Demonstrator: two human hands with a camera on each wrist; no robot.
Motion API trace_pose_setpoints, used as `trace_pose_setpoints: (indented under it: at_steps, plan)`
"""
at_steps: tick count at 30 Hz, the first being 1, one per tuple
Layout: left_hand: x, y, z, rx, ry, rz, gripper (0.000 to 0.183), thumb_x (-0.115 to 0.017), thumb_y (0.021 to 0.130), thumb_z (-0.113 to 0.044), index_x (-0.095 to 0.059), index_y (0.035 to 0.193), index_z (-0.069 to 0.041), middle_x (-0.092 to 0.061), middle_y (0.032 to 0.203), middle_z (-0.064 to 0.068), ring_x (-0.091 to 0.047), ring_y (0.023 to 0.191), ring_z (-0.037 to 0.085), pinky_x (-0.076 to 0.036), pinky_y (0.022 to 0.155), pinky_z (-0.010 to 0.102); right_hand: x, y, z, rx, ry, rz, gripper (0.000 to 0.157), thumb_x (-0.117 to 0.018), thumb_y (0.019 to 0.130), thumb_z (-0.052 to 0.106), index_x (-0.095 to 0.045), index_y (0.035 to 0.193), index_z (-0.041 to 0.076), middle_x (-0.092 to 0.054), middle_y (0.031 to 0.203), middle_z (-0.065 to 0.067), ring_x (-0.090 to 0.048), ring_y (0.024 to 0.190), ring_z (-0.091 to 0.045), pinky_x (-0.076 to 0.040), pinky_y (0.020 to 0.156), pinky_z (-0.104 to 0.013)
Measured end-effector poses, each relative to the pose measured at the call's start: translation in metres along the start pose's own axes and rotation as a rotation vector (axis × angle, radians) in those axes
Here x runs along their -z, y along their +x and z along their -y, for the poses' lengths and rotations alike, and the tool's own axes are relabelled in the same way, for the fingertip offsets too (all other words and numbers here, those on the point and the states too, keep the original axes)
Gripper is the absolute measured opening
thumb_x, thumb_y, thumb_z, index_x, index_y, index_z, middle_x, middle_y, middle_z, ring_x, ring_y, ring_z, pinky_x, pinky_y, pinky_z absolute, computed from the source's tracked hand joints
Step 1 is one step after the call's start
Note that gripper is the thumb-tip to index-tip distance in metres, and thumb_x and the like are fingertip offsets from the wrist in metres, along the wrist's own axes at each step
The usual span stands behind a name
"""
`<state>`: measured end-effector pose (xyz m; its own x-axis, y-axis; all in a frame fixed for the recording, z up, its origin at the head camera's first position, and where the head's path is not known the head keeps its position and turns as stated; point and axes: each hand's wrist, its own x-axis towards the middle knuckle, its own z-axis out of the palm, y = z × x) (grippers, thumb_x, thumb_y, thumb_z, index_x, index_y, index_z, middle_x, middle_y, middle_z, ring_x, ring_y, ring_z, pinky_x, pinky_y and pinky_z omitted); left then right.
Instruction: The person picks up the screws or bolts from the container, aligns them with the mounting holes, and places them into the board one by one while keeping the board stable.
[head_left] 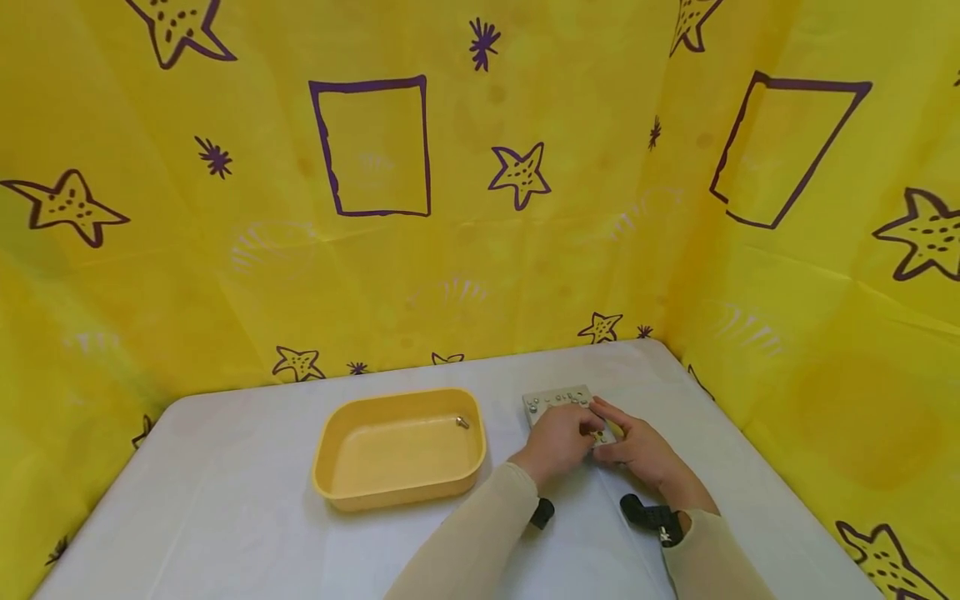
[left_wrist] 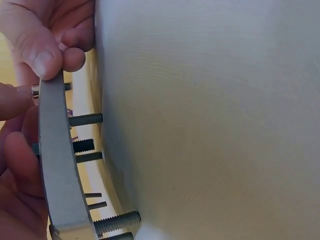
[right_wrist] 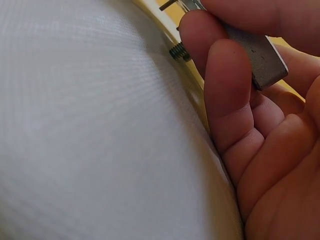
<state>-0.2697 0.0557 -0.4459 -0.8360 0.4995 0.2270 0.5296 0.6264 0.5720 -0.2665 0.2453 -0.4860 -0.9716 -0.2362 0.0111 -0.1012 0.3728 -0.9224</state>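
Observation:
A grey metal plate with several screws of different sizes in it is held slightly raised over the white table. My right hand grips its near right corner, thumb and fingers on opposite sides, as the right wrist view shows. My left hand bends over the plate's top, its fingers at a small screw head near the right hand; the left wrist view shows a fingertip against that head. Threaded screw ends stick out of the underside at different lengths. The left palm covers part of the plate.
A yellow tray stands on the table left of the hands. One small screw lies inside it, near its right wall. Yellow patterned cloth rises behind the table and along its sides.

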Motion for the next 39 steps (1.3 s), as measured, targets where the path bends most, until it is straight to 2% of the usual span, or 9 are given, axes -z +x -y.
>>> trace_pose_setpoints:
  at_steps: [8, 11, 14, 19, 24, 28, 34, 37, 39]
  plan:
    - [0.007, -0.006, -0.001, 0.037, -0.175, -0.066, 0.021, -0.068, 0.089, -0.004, -0.077, 0.106, -0.012, -0.07, 0.101, -0.008, -0.06, 0.088, 0.004, -0.048, 0.08, 0.02, 0.0, 0.001, 0.001, -0.01, -0.041, -0.012, 0.077, -0.082, 0.08, 0.014, -0.049, 0.149, 0.016, -0.032, 0.159, 0.002, -0.016, 0.147, -0.034, -0.01, 0.112, -0.063]
    - [0.017, -0.014, -0.004, 0.104, -0.297, -0.108, 0.024, -0.071, 0.09, -0.009, -0.075, 0.113, -0.016, -0.067, 0.111, -0.009, -0.062, 0.094, 0.006, -0.05, 0.076, 0.023, -0.001, 0.001, 0.001, -0.011, -0.061, -0.01, 0.075, -0.082, 0.079, 0.016, -0.051, 0.148, 0.019, -0.032, 0.159, 0.002, -0.017, 0.147, -0.035, -0.01, 0.111, -0.064]
    - [0.039, -0.025, -0.008, 0.194, -0.407, -0.136, 0.031, -0.074, 0.091, -0.015, -0.072, 0.12, -0.022, -0.064, 0.117, -0.01, -0.063, 0.099, 0.011, -0.052, 0.072, 0.027, -0.001, 0.001, 0.004, -0.027, -0.073, -0.007, 0.076, -0.083, 0.08, 0.018, -0.05, 0.148, 0.02, -0.031, 0.16, 0.003, -0.015, 0.147, -0.036, -0.007, 0.111, -0.065]
    - [0.09, -0.052, -0.002, 0.325, -0.558, -0.132, 0.046, -0.077, 0.089, -0.02, -0.065, 0.132, -0.028, -0.065, 0.117, -0.002, -0.064, 0.099, 0.017, -0.055, 0.068, 0.031, -0.001, 0.001, 0.007, -0.044, -0.1, -0.002, 0.082, -0.084, 0.079, 0.021, -0.045, 0.151, 0.019, -0.028, 0.161, 0.003, -0.011, 0.148, -0.036, -0.005, 0.112, -0.063]
    - [0.126, -0.084, 0.028, 0.429, -0.518, -0.1, 0.06, -0.078, 0.088, -0.022, -0.055, 0.143, -0.032, -0.063, 0.121, 0.005, -0.064, 0.097, 0.02, -0.055, 0.074, 0.035, 0.0, 0.001, 0.005, -0.013, -0.105, 0.002, 0.082, -0.084, 0.079, 0.02, -0.045, 0.151, 0.015, -0.028, 0.161, 0.002, -0.01, 0.149, -0.034, -0.004, 0.113, -0.061]
    - [0.138, -0.099, 0.057, 0.48, -0.454, -0.076, 0.062, -0.077, 0.089, -0.02, -0.052, 0.146, -0.028, -0.062, 0.122, 0.01, -0.063, 0.092, 0.022, -0.054, 0.075, 0.036, 0.0, 0.0, 0.007, -0.031, -0.109, -0.003, 0.082, -0.084, 0.079, 0.021, -0.045, 0.151, 0.017, -0.028, 0.161, 0.004, -0.01, 0.149, -0.034, -0.004, 0.113, -0.061]
    - [0.132, -0.106, 0.086, 0.48, -0.362, -0.015, 0.059, -0.077, 0.088, -0.018, -0.056, 0.143, -0.021, -0.059, 0.127, 0.014, -0.058, 0.072, 0.027, -0.047, 0.063, 0.034, 0.0, -0.001, 0.006, -0.05, -0.106, -0.015, 0.082, -0.084, 0.08, 0.022, -0.045, 0.152, 0.018, -0.027, 0.161, 0.005, -0.01, 0.149, -0.035, -0.005, 0.113, -0.061]
    - [0.125, -0.106, 0.095, 0.483, -0.352, 0.018, 0.059, -0.078, 0.088, -0.016, -0.057, 0.142, -0.02, -0.058, 0.131, 0.013, -0.058, 0.073, 0.025, -0.049, 0.066, 0.033, -0.001, 0.0, 0.005, -0.049, -0.099, -0.012, 0.082, -0.084, 0.08, 0.022, -0.045, 0.152, 0.018, -0.027, 0.161, 0.004, -0.01, 0.149, -0.035, -0.005, 0.113, -0.061]
    - [0.12, -0.104, 0.099, 0.485, -0.359, 0.029, 0.059, -0.078, 0.087, -0.015, -0.057, 0.142, -0.018, -0.06, 0.123, 0.011, -0.056, 0.069, 0.022, -0.048, 0.064, 0.033, -0.002, 0.0, 0.004, -0.052, -0.093, -0.012, 0.082, -0.084, 0.079, 0.023, -0.045, 0.152, 0.019, -0.027, 0.161, 0.004, -0.01, 0.149, -0.034, -0.005, 0.113, -0.061]
